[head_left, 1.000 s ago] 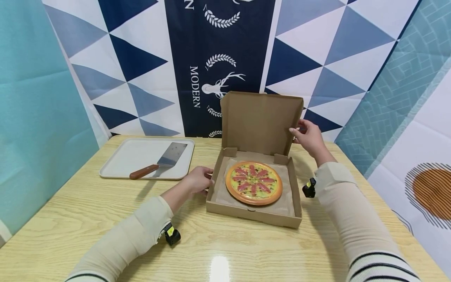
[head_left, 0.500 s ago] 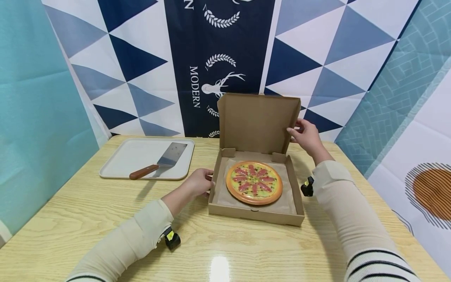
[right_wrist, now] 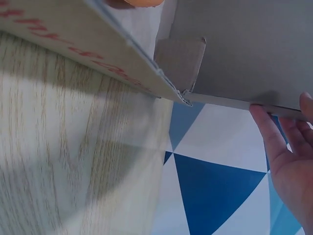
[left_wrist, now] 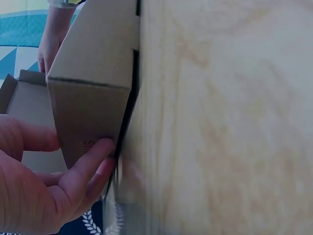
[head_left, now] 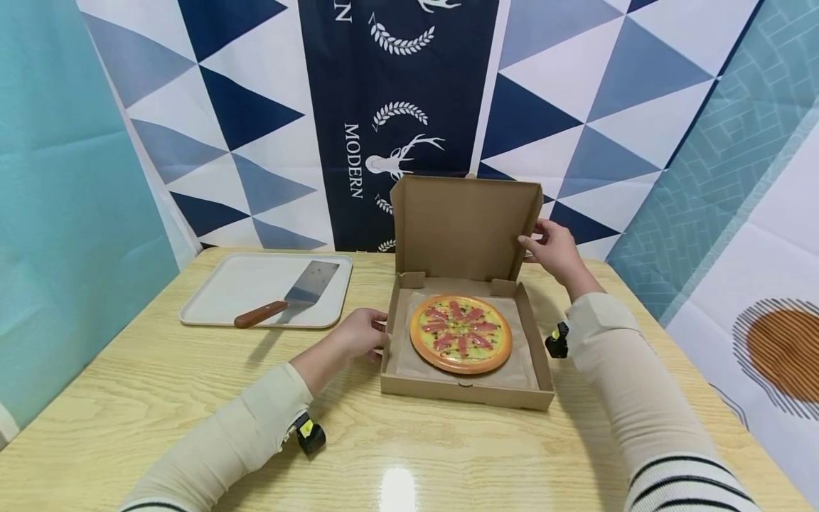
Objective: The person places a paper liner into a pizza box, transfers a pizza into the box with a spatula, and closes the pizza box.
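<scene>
An open cardboard pizza box point(head_left: 467, 396) lies on the table, its lid point(head_left: 467, 227) raised at the back. Inside, on brown paper, is a round pizza point(head_left: 461, 334) with an orange crust and red strips. My left hand point(head_left: 358, 333) holds the box's left side wall; in the left wrist view its fingers point(left_wrist: 90, 164) lie against the outer face and the thumb is at the rim. With my right hand point(head_left: 557, 252) I pinch the lid's right edge, thumb on the inner side. In the right wrist view the fingers point(right_wrist: 269, 132) are at the lid's edge.
To the left, a white tray point(head_left: 224, 291) carries a spatula point(head_left: 310, 284) with a wooden handle, which juts over the tray's front rim. Patterned cloth point(head_left: 256, 128) hangs behind the wooden table point(head_left: 192, 377).
The box base has shifted slightly to the right at its front, while the raised lid has moved a little left, so the box has turned slightly. Both hands stay on it.
</scene>
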Motion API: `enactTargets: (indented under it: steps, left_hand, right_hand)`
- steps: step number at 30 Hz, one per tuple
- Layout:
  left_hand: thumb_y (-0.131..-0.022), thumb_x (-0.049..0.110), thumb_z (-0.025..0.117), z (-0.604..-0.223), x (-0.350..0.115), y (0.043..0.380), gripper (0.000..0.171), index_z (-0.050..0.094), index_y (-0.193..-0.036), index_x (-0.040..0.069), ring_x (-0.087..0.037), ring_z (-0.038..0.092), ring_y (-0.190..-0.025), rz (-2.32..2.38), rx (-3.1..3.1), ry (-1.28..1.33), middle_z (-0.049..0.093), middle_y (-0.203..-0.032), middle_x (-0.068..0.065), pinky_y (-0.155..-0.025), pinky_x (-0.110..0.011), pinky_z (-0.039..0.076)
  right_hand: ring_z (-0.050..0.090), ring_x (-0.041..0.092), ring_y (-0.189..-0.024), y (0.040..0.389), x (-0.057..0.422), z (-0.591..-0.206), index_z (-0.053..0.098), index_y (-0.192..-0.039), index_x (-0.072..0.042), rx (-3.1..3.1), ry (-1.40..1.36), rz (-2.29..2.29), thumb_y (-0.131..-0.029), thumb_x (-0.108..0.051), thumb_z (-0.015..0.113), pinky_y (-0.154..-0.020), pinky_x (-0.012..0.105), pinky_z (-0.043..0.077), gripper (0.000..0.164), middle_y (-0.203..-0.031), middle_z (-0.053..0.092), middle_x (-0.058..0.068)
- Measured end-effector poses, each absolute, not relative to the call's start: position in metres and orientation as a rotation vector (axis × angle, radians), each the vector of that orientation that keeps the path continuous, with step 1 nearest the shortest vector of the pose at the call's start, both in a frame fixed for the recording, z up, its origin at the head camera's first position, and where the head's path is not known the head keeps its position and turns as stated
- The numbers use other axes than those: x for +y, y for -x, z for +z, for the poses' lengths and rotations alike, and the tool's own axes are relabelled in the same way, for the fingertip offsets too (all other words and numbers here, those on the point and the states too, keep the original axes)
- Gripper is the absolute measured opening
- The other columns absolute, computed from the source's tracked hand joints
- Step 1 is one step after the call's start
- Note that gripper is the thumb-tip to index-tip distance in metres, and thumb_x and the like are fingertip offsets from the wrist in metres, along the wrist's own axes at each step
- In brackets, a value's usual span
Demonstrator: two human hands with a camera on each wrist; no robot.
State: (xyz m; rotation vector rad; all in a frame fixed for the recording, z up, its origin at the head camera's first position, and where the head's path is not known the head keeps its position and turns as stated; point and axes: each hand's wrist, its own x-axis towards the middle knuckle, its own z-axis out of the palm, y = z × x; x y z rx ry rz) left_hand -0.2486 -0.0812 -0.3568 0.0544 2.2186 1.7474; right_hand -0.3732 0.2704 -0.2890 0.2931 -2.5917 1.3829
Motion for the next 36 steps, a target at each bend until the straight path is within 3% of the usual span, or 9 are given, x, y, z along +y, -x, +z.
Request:
enactTargets:
  steps: [10, 16, 22, 32, 36]
  left_hand:
    - [-0.090, -0.008, 0.057, -0.351, -0.087, 0.254, 0.058, 0.031, -0.142, -0.015, -0.035, 0.065, -0.101, 1.768, 2.142, -0.066, 0.053, -0.126, -0.030, -0.081, -0.039, 0.056]
    - [-0.090, -0.002, 0.062, -0.341, -0.089, 0.259, 0.056, 0.038, -0.139, -0.014, -0.031, 0.061, -0.111, 1.737, 2.254, -0.060, 0.050, -0.134, -0.029, -0.089, -0.036, 0.053]
    - [-0.091, 0.001, 0.061, -0.329, -0.091, 0.267, 0.055, 0.039, -0.140, -0.014, -0.034, 0.054, -0.121, 1.716, 2.313, -0.072, 0.050, -0.133, -0.028, -0.095, -0.038, 0.049]
    - [-0.094, 0.006, 0.060, -0.308, -0.089, 0.293, 0.053, 0.041, -0.141, -0.008, -0.034, 0.046, -0.130, 1.783, 2.395, -0.092, 0.043, -0.145, -0.022, -0.103, -0.045, 0.043]
    - [-0.095, 0.005, 0.057, -0.300, -0.090, 0.308, 0.051, 0.041, -0.143, -0.006, -0.033, 0.047, -0.128, 1.901, 2.393, -0.100, 0.045, -0.142, -0.021, -0.103, -0.046, 0.042]
  right_hand:
    - [0.055, 0.042, -0.115, 0.374, 0.270, -0.287, 0.044, -0.139, 0.004, -2.631, -0.322, 1.323, -0.099, -0.013, 0.057, -0.069, 0.029, 0.058, 0.045, -0.132, 0.049, 0.026]
    - [0.057, 0.042, -0.114, 0.372, 0.270, -0.287, 0.045, -0.137, 0.005, -2.643, -0.321, 1.288, -0.099, -0.014, 0.057, -0.070, 0.029, 0.058, 0.044, -0.130, 0.051, 0.026]
    - [0.056, 0.042, -0.114, 0.372, 0.271, -0.288, 0.045, -0.137, 0.005, -2.647, -0.336, 1.283, -0.100, -0.016, 0.057, -0.072, 0.029, 0.057, 0.044, -0.130, 0.050, 0.026]
    - [0.057, 0.042, -0.112, 0.372, 0.273, -0.289, 0.044, -0.138, 0.005, -2.639, -0.337, 1.299, -0.101, -0.015, 0.053, -0.073, 0.028, 0.057, 0.043, -0.131, 0.050, 0.027]
    - [0.057, 0.042, -0.111, 0.371, 0.271, -0.289, 0.045, -0.137, 0.007, -2.631, -0.338, 1.293, -0.102, -0.014, 0.051, -0.074, 0.030, 0.057, 0.041, -0.130, 0.050, 0.028]
